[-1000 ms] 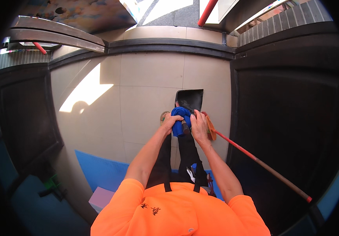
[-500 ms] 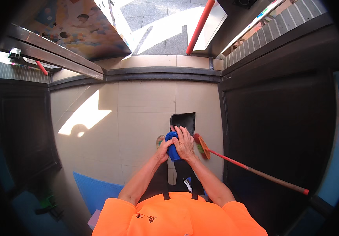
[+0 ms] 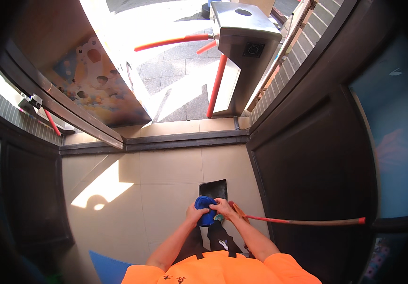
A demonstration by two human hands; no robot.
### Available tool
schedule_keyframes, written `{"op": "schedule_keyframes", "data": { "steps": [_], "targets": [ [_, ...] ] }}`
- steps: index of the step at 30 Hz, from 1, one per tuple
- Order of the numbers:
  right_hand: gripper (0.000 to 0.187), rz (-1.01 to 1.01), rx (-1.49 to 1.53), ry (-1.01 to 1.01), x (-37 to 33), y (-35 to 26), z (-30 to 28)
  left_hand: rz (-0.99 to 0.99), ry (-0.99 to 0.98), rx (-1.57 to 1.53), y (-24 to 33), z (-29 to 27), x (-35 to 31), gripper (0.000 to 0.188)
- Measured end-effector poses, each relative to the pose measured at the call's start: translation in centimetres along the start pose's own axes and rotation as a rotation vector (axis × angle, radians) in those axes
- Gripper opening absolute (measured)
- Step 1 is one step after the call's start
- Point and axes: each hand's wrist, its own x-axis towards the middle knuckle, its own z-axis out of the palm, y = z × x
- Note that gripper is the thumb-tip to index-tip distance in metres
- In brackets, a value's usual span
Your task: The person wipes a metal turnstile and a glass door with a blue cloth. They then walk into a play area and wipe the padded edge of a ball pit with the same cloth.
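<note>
A soft blue thing (image 3: 203, 202), like a folded cloth, is in front of my body, bunched into a rounded shape. My left hand (image 3: 194, 214) grips its left side, thumb across the front. From the right, my right hand (image 3: 223, 207) holds its edge with fingers and thumb closed. Just beyond both hands a black dustpan (image 3: 219, 187) lies on the floor, its near part hidden behind the blue thing. To the right of my right hand is a broom with an orange head (image 3: 238, 209), partly covered by my arm, and a long red and brown handle (image 3: 303, 221).
A dark sill (image 3: 185, 141) crosses the doorway ahead. Outside it stands a metal turnstile (image 3: 246, 31) with red arms. Dark panels (image 3: 303, 161) flank the tiled floor (image 3: 166, 199), with a printed board (image 3: 90, 80) at the far left. A blue mat (image 3: 109, 269) lies near left.
My view has tipped up, showing more of the turnstile. Both hands have shifted on the blue thing, which has gone from a narrow fold to a rounder shape. My right hand no longer lies flat over it.
</note>
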Motion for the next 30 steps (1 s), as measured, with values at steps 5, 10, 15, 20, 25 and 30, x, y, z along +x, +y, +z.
{"op": "schedule_keyframes", "data": {
  "steps": [5,10,15,20,25,30],
  "targets": [
    [0.027,0.036,0.166,0.097,0.0,0.3,0.6,-0.199,0.024,0.057,1.8,-0.5,-0.3,0.039],
    [0.015,0.078,0.493,-0.022,-0.8,0.3,0.9,0.047,0.203,0.338,2.9,0.4,-0.3,0.038],
    [0.007,0.005,0.640,-0.097,-1.4,0.3,-0.3,0.345,0.326,0.482,6.1,2.6,-3.4,0.037],
    [0.019,-0.099,0.708,-0.194,-5.7,-4.3,0.1,0.526,0.323,0.288,9.5,2.9,-8.5,0.039],
    [0.024,-0.483,0.566,-0.139,-12.1,-10.0,1.1,0.711,0.197,0.214,13.6,2.6,-14.5,0.049],
    [0.023,-0.676,0.255,-0.054,-14.3,-13.0,1.0,0.949,0.272,0.180,15.3,1.3,-18.8,0.047]
  ]
}}
